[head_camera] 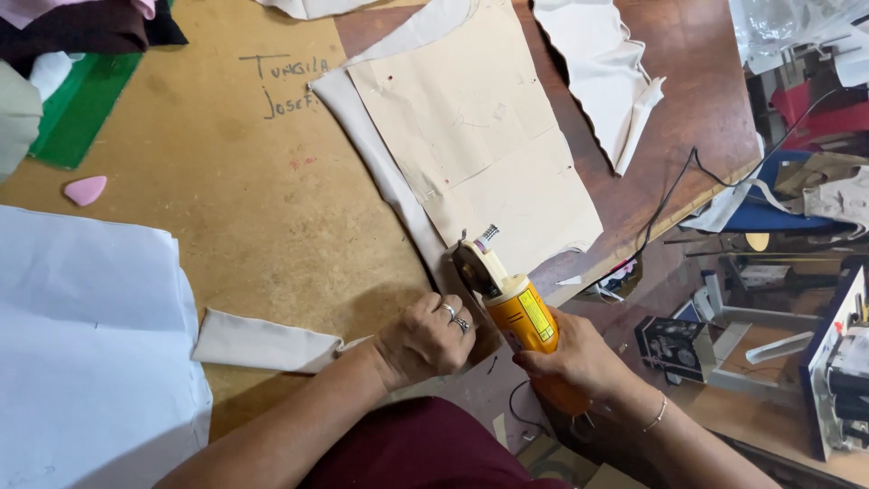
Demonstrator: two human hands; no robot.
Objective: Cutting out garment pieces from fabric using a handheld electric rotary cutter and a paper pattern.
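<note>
Nearest me, the maroon garment (425, 453) fills the lower frame. My right hand (579, 362) is closed firmly around the orange-bodied handheld rotary fabric cutter (520, 317), whose round blade sits at the near edge of the cream cloth (380, 163). A beige paper pattern (471, 136) lies flat on that cloth. My left hand (425, 340), fingers curled, presses down just beside the blade; whether it pinches cloth I cannot confirm. A pink chalk wedge (85, 190) lies well apart on the brown board tabletop (253, 226).

Paper pattern (480, 136) on fabric (380, 154); rotary cutter (507, 294) at near edge.
</note>
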